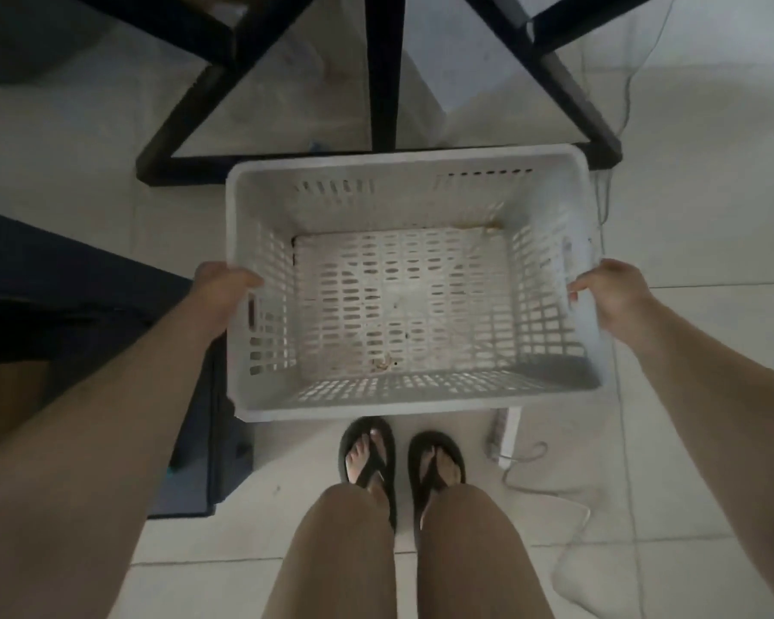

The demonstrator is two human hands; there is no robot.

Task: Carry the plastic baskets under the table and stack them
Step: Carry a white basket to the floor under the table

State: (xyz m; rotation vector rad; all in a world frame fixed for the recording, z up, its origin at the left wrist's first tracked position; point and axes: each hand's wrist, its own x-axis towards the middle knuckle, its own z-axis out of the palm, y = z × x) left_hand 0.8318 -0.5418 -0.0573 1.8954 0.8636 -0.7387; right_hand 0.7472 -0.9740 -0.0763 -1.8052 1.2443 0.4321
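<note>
A white slotted plastic basket (412,172) hangs level in front of me, above the tiled floor, and it holds only a few crumbs. My left hand (222,292) grips its left rim by the handle slot. My right hand (617,292) grips the right rim, thumb hooked inside. The black frame of the table (383,73) stands just beyond the basket's far edge. No other basket shows.
A dark box or case (206,449) sits on the floor at my left, partly under the basket. A white power strip (506,433) and grey cables (568,498) lie at the right. My feet in black sandals (367,457) stand below the basket.
</note>
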